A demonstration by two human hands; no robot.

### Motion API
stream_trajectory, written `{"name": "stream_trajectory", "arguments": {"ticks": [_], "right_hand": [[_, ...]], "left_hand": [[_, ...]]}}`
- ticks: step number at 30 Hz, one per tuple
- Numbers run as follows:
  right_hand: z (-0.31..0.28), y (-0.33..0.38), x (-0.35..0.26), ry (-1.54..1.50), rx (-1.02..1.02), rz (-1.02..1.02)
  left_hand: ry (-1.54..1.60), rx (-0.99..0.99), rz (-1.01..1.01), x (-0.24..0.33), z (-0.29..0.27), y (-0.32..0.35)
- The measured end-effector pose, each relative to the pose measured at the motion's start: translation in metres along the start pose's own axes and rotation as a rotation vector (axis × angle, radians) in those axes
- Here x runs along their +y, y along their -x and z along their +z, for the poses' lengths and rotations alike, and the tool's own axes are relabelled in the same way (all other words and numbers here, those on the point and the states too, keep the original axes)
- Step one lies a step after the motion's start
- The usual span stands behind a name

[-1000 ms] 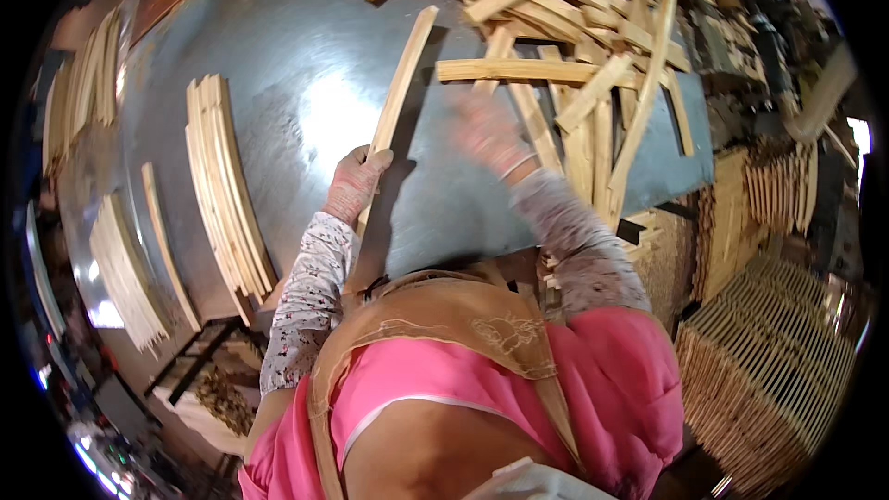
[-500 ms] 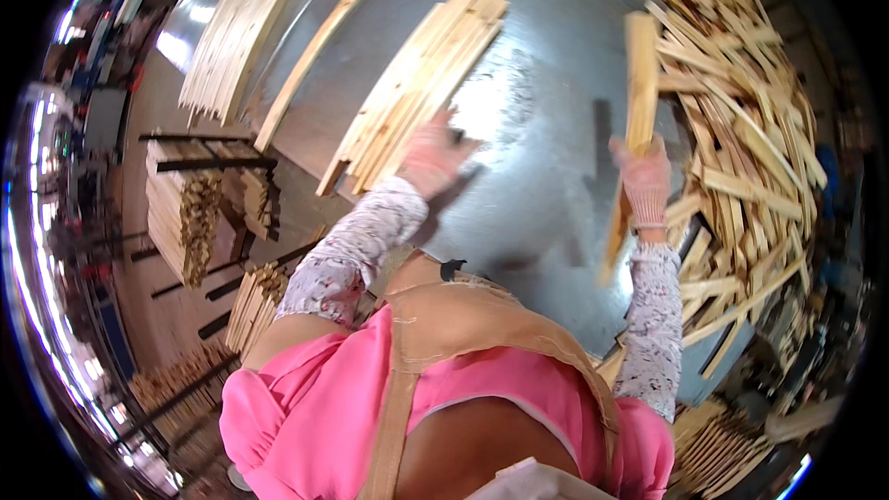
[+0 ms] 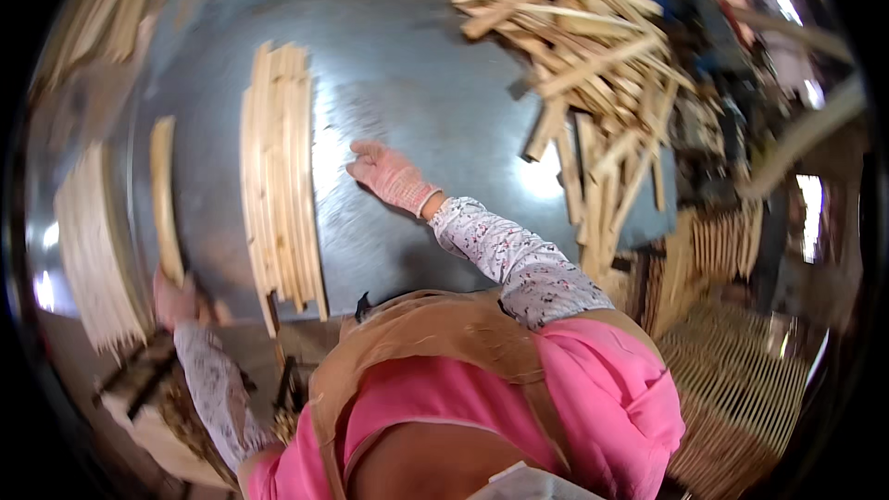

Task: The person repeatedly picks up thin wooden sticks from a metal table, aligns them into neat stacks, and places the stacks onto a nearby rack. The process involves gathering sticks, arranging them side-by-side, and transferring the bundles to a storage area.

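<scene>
At the far left of the table, my gloved left hand [image 3: 176, 301] is closed around the near end of a single wooden strip [image 3: 164, 185]. The strip lies between two groups of strips, pointing away from me. My gloved right hand [image 3: 394, 178] hovers over the metal tabletop [image 3: 417, 102], its fingers loosely bent and slightly apart, with nothing visible in them. Between my hands, a row of pale wooden strips [image 3: 278, 176] lies side by side, their ends uneven. Left of the held strip is a tight stack of strips [image 3: 97, 245].
A jumbled heap of wooden strips [image 3: 593, 56] covers the table's far right and hangs past its edge. More strips [image 3: 116, 0] lie at the far left. Below the table's near left edge stands a rack of stacked wood [image 3: 162, 407]; bundled strips [image 3: 741, 370] stand at the lower right.
My right hand no longer holds the upright wooden strip and has come in over the table's middle. My left hand has left the row and taken the single strip's end. The view has turned.
</scene>
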State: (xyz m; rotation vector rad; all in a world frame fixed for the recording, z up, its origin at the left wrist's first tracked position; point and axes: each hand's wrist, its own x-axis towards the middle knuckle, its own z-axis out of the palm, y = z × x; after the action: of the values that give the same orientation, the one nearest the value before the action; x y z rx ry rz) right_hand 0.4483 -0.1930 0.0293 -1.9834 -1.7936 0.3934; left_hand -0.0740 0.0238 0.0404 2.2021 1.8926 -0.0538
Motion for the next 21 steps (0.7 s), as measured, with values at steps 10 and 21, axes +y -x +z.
{"name": "stream_trajectory", "arguments": {"ticks": [10, 21], "right_hand": [[-0.176, 0.169, 0.298, 0.317, 0.367, 0.956], [-0.147, 0.114, 0.214, -1.036, 0.544, 1.022]], "left_hand": [[-0.043, 0.202, 0.114, 0.088, 0.034, 0.004], [0.434, -0.436, 0.617, 0.619, 0.067, 0.141]]}}
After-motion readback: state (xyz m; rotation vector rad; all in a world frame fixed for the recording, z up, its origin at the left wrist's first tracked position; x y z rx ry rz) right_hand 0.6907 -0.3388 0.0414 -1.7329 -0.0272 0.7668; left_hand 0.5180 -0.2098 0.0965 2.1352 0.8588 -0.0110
